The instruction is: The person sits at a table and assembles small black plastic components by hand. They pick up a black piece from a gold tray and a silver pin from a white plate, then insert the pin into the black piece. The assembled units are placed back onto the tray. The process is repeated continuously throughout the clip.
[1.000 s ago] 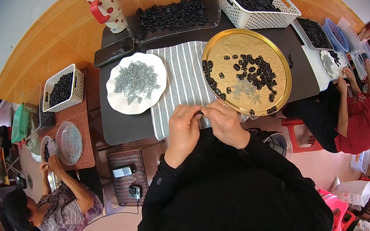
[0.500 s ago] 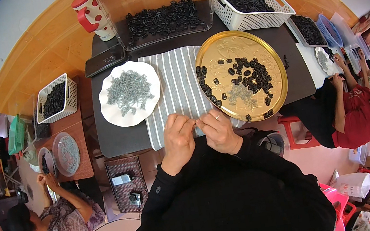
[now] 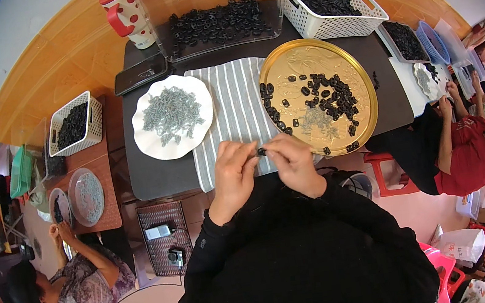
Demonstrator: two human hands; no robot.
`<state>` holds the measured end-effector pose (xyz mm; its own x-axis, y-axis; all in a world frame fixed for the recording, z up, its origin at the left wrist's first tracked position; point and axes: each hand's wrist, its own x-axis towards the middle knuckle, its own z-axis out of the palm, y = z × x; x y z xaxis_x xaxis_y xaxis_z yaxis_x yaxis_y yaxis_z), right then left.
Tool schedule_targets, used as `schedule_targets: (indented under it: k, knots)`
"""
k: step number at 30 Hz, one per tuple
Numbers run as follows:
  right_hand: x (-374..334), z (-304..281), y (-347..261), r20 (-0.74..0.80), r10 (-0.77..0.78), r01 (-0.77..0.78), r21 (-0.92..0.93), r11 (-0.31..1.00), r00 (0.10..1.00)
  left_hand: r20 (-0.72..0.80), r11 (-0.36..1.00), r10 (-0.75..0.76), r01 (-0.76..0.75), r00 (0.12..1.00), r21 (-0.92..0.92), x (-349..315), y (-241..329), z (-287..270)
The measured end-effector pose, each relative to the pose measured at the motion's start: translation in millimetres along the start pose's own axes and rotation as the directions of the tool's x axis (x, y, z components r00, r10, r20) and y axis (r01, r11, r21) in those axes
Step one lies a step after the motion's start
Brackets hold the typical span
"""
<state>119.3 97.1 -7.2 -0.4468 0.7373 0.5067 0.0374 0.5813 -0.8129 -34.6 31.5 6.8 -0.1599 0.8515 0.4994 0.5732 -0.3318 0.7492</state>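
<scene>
the left hand (image 3: 234,174) and right hand (image 3: 294,163) meet at the near edge of the striped cloth (image 3: 235,100), fingertips of both pinched together on one small black part (image 3: 262,151); compared with a second ago the hands sit in the same spot by that cloth, so the fitting work seems ongoing; the gold tray (image 3: 363,82) of black pieces lies right of the cloth, the white plate (image 3: 145,143) of grey pieces left of it.
</scene>
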Motion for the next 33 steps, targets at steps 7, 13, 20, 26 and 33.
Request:
schedule_targets:
  k: [7, 13, 20, 26, 33]
  knots:
    - [-9, -1, -16, 0.078, 0.341, -0.346, 0.356, 0.868, 0.937, 0.033, 0.869, -0.245, 0.234, 0.969, -0.436, -16, 6, 5]
    - [-9, -5, -29, 0.112, 0.312, -0.331, 0.400, 0.855, 0.943, -0.005, 0.840, -0.213, 0.181, 0.977, -0.511, -20, 13, 2]
    - [-10, -6, -33, 0.122, 0.342, -0.354, 0.516, 0.780, 0.932, -0.037, 0.904, -0.187, 0.157, 0.982, -0.397, -20, 25, 0]
    - [-13, -8, -33, 0.098, 0.348, -0.347, 0.509, 0.788, 0.932, -0.060, 0.932, -0.133, 0.104, 0.989, -0.346, -20, 28, 2]
    - [-15, -6, -30, 0.087, 0.338, -0.337, 0.475, 0.813, 0.937, -0.060, 0.925, -0.188, 0.156, 0.980, -0.347, -19, 36, 4]
